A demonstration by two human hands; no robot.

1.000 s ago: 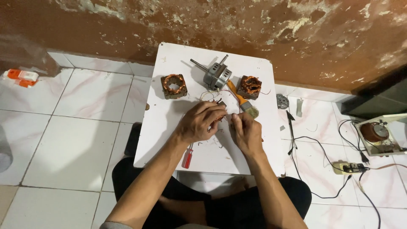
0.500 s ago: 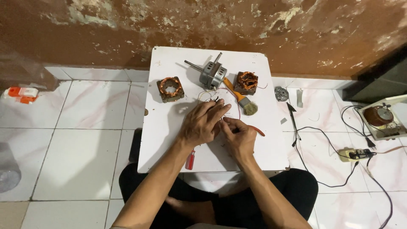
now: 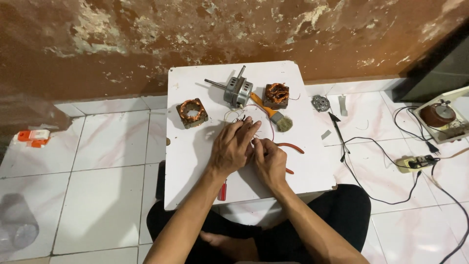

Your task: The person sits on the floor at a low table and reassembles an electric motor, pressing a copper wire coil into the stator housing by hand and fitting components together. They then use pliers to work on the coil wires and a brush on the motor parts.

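Observation:
My left hand (image 3: 233, 146) and my right hand (image 3: 268, 159) meet over the middle of a white board (image 3: 195, 166). Both pinch thin wires (image 3: 266, 117) that run up to a grey motor with a shaft (image 3: 237, 91). The fingertips are closed around the wire ends; the exact grip is hidden between the hands. A copper-wound stator (image 3: 192, 112) lies left of my hands. A second wound stator (image 3: 276, 95) sits right of the motor. Red-handled pliers (image 3: 291, 146) lie just right of my right hand.
A paintbrush with an orange handle (image 3: 274, 116) lies by the second stator. A red screwdriver (image 3: 222, 190) pokes out under my left forearm. On the tiled floor to the right are a metal cap (image 3: 320, 103), black cables (image 3: 371, 151), a power strip (image 3: 415, 161) and a device (image 3: 439, 117).
My hands stay together on the wires. The right hand has shifted slightly closer to the left, and the view has tilted a little.

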